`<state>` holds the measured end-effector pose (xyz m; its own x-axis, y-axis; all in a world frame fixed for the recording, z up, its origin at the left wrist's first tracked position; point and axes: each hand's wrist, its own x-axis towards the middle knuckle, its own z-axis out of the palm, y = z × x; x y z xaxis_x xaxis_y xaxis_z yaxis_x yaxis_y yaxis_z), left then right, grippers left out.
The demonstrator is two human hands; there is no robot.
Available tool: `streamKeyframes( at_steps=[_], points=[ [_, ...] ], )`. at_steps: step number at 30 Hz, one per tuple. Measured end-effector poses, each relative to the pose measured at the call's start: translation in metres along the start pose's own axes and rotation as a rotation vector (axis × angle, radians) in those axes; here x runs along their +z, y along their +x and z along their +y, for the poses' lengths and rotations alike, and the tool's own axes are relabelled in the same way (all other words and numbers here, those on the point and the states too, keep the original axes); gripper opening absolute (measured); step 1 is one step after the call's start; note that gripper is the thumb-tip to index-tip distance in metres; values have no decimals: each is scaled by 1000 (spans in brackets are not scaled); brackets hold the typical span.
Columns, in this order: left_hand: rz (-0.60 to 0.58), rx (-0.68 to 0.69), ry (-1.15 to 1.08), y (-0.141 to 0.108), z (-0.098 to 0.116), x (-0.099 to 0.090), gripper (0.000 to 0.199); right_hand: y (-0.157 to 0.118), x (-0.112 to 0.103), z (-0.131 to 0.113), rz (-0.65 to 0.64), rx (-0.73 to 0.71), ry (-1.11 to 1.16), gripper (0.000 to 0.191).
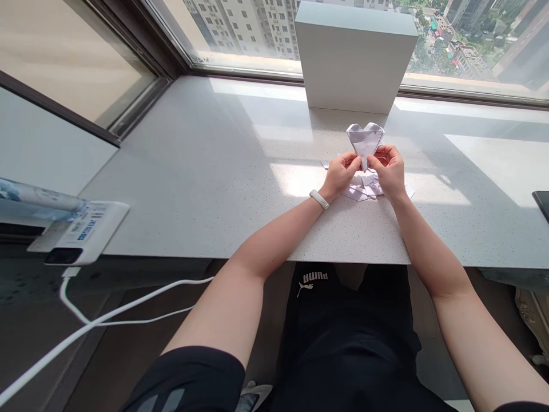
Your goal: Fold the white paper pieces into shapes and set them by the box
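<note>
Pinching a white, two-lobed folded-paper piece (365,140) by its narrow near end with left hand (342,173) and right hand (391,173), over loose white folded papers (362,191) on the pale, speckled, stone-like desk (193,171); probably gripping there to keep folds closed, leaving the wide top uncovered.

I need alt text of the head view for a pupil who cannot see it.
A person's left hand and right hand hold a folded white paper piece over more folded papers on a speckled counter. Behind them, a pale box stands by a window.
</note>
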<state>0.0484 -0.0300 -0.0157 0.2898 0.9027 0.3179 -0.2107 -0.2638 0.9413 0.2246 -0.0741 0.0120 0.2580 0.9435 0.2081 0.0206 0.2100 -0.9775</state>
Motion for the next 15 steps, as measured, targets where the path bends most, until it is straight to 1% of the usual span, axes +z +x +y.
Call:
streamKeyframes(
  at_steps=[5,10,15],
  points=[
    [-37,-14,-31,1,1,0,28,5,-5,10,1,-23,-7,59],
    [-44,-41,-27,0,5,0,31,13,-12,26,-56,-78,-39,60],
    [-67,-25,14,0,6,-3,35,16,-13,33,-72,-83,-38,60]
  ],
)
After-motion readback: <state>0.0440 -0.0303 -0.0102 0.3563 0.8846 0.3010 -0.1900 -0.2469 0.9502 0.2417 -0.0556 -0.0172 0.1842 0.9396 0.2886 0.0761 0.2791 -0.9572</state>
